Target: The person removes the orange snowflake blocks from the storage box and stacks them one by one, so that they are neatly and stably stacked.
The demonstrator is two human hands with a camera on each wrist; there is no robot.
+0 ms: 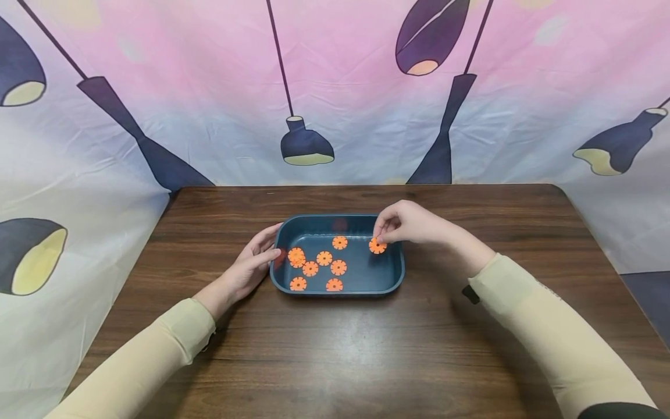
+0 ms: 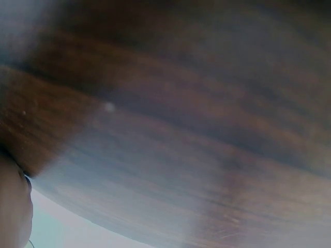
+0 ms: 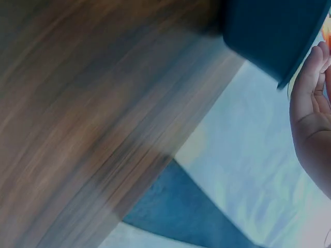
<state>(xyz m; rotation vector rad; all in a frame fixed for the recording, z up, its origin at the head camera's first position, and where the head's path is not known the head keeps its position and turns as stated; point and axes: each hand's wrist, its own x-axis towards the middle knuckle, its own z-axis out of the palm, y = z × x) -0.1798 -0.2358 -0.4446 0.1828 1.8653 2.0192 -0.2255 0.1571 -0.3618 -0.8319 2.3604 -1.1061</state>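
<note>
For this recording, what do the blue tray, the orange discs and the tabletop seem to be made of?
Blue tray: smooth, semi-gloss, perhaps plastic or coated metal; its inner walls mirror reddish patches.
Orange discs: probably thin plastic, given their even, bright colour and regular notched edges.
Tabletop: brown wood grain with a soft sheen; real wood or laminate, I can't tell.

Both arms are clothed in pale yellow-green sleeves, the left sleeve (image 1: 131, 364) and the right sleeve (image 1: 560, 337). Each is finished at the wrist by a broad, slightly paler cuff, seen as a left cuff (image 1: 189, 327) and a right cuff (image 1: 497, 286). A small black block (image 1: 471, 294) is seen at the right cuff's left edge. At the near right, the right sleeve is overlapped by a dark patch (image 1: 617, 411). The left hand (image 1: 251, 265) and the right hand (image 1: 410, 223) are ungloved.
</note>
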